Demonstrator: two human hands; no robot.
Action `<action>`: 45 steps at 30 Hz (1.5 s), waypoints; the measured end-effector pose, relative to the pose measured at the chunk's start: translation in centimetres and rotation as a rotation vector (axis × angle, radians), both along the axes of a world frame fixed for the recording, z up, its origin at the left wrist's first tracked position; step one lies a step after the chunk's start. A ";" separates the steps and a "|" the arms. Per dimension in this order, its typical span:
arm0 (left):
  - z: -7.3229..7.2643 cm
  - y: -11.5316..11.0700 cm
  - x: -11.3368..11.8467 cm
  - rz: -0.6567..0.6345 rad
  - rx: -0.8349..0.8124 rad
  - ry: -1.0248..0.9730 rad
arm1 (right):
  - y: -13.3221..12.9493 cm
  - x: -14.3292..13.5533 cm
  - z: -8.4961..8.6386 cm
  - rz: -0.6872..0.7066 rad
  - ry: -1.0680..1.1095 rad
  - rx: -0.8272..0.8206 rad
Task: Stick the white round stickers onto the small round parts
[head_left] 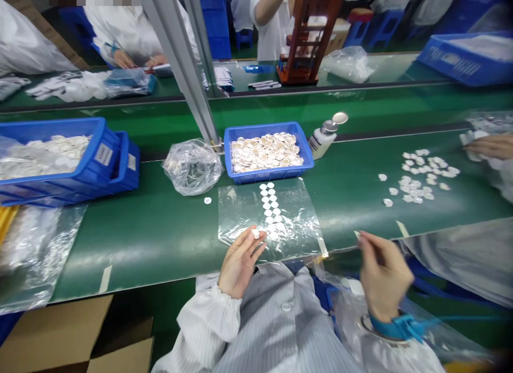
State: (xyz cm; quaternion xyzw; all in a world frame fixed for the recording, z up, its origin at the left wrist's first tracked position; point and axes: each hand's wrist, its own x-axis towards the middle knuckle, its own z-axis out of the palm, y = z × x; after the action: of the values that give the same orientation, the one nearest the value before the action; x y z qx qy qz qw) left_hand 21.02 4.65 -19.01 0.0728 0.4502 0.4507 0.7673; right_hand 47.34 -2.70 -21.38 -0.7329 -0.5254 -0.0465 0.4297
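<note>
My left hand (240,261) is palm up over the near edge of a clear plastic sheet, with a small white disc (255,233) held at its fingertips. To the right, my right hand (385,274) is raised at the bench's front edge, thumb and finger pinching a thin pale piece (357,234) seen nearly edge-on. White round pieces (270,204) run in two columns on the clear plastic sheet (236,212). Behind the sheet stands a blue tray (270,175) full of whitish discs. One loose disc (207,200) lies left of the sheet.
A crumpled plastic bag (193,167) and a bottle with a metal top (323,140) flank the tray. Blue bins (92,159) stand left. Scattered white pieces (419,188) lie right, near another person's hand (491,146). A metal post (180,57) rises behind.
</note>
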 end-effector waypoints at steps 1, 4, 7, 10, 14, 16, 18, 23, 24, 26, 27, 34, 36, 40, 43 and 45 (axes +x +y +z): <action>0.0 0.0 0.0 -0.009 0.001 0.011 | -1.2 1.3 -0.8 -0.213 -0.008 0.051; 0.1 0.2 0.0 -0.046 0.022 0.034 | -4.1 3.8 -4.2 -0.508 -0.034 0.027; 0.0 0.3 0.0 -0.071 0.028 0.046 | -5.2 4.2 -7.2 -0.382 -0.014 -0.118; 0.1 0.3 0.0 -0.071 0.031 0.056 | -4.7 4.0 -7.4 -0.343 0.006 -0.143; 0.2 0.0 0.2 -0.049 0.047 0.051 | -2.1 2.4 -3.5 -0.277 0.044 -0.056; 0.3 -0.1 0.2 -0.042 0.041 0.042 | -0.1 0.4 -1.3 -0.087 0.068 -0.064; 0.3 -0.2 0.3 -0.029 0.037 0.032 | 1.9 -2.5 0.2 0.183 0.069 -0.123; 0.1 -0.3 0.3 0.010 0.041 0.027 | 5.5 -8.4 0.1 0.586 -0.008 -0.302; 0.1 -0.3 0.3 0.013 0.040 0.025 | 6.0 -8.9 -0.2 0.597 -0.022 -0.325; 0.0 -0.3 0.3 0.012 0.042 0.016 | 6.6 -9.2 -0.8 0.597 -0.043 -0.360; -0.1 -0.3 0.3 0.009 0.045 0.012 | 6.8 -9.2 -1.0 0.594 -0.052 -0.372; -0.4 -0.2 0.2 0.001 0.022 0.014 | 7.2 -8.6 -0.9 0.605 -0.110 -0.386; -0.4 -0.2 0.2 -0.002 0.018 0.014 | 7.1 -8.8 -0.9 0.603 -0.129 -0.375; -0.2 -0.1 0.2 -0.013 0.008 0.026 | 7.1 -8.9 -0.7 0.626 -0.156 -0.348; -0.1 -0.1 0.1 -0.016 0.010 0.033 | 7.5 -8.4 -0.5 0.660 -0.144 -0.332; -0.1 0.0 0.0 -0.014 0.007 0.030 | 7.6 -8.0 -0.1 0.663 -0.105 -0.320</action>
State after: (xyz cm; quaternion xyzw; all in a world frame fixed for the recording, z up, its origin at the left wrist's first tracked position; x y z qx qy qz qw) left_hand 20.99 4.60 -19.15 0.0853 0.4597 0.4457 0.7634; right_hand 39.38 4.93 -21.45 -0.5773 -0.7562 0.1407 0.2739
